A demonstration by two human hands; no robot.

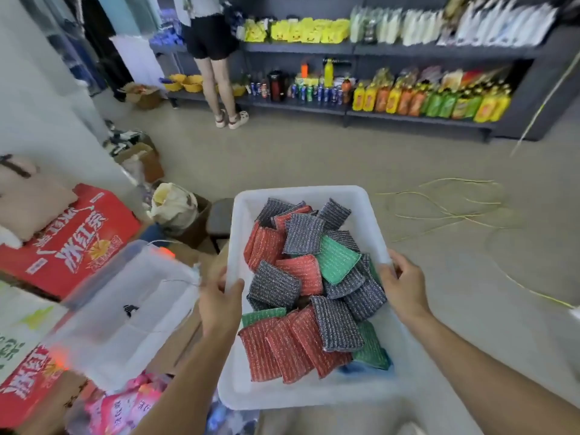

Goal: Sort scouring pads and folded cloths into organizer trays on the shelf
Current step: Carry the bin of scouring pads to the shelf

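While a loose heap of red, grey and green ribbed scouring pads [310,287] is lying inside it, the white rectangular plastic tray [295,400] is being held above the floor. The left hand [219,301] is gripping its left rim, thumb hooked over the edge, and the right hand [403,284] is clasping the right rim, while a dark shelf [414,116] of bottles is standing across the room.

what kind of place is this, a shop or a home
Probably a small shop or stockroom: shelves hold rows of bottles and cans, and the bin is piled with scouring pads.
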